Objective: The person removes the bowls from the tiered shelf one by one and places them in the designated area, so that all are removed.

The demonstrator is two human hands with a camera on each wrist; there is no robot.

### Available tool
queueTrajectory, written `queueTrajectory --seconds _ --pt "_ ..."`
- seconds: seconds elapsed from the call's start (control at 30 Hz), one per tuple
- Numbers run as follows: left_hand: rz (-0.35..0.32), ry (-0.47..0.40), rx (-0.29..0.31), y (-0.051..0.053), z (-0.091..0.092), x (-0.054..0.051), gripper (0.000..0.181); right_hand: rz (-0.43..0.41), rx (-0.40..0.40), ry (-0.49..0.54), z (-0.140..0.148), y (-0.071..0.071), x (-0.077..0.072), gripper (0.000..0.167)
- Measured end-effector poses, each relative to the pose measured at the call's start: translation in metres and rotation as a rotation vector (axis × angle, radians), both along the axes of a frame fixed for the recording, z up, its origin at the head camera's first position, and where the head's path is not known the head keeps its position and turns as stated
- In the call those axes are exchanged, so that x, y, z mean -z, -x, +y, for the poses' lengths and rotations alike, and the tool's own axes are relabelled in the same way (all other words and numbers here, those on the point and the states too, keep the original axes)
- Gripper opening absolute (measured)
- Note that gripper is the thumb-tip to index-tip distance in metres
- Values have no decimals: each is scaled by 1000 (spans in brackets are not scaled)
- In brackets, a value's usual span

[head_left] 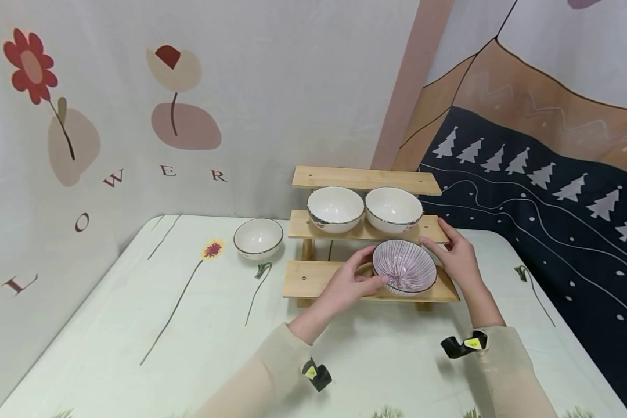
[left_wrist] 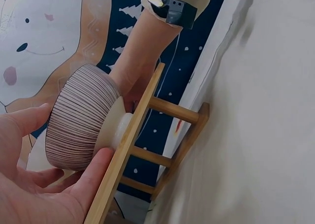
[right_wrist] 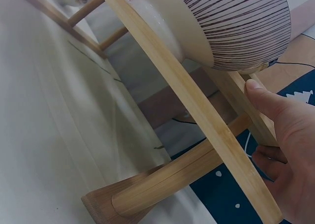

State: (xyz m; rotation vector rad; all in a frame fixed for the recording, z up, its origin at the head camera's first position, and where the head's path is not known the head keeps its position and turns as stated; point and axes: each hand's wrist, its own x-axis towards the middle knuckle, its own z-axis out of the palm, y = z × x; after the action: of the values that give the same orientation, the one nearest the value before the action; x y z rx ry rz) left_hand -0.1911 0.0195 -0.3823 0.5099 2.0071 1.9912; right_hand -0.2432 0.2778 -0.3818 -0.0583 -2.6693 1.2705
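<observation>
With left hand (head_left: 345,285), holding the striped bowl (head_left: 404,265) by its left side on the bottom shelf (head_left: 313,278), and with right hand (head_left: 458,256), pinching the middle shelf's (head_left: 299,225) right end, possibly risking jolting the rack (head_left: 307,249) and sliding both white bowls (head_left: 336,204) by pressing unevenly there.

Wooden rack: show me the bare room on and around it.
Free: the top board; the left end of the bottom board, up to the left hand; the table left of the lone bowl. Crowded: the middle board, with two white bowls and, at its right end, the right hand; the bottom board's right part, under the striped bowl.
</observation>
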Motion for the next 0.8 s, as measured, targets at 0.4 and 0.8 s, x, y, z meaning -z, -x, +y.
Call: queueTrajectory --seconds 0.4,0.8 --pt "-23 -18 10 1 5 0 64 2 1 7 0 0 1 84" --pt "-36 -25 16 3 6 0 61 1 0 7 1 1 2 85"
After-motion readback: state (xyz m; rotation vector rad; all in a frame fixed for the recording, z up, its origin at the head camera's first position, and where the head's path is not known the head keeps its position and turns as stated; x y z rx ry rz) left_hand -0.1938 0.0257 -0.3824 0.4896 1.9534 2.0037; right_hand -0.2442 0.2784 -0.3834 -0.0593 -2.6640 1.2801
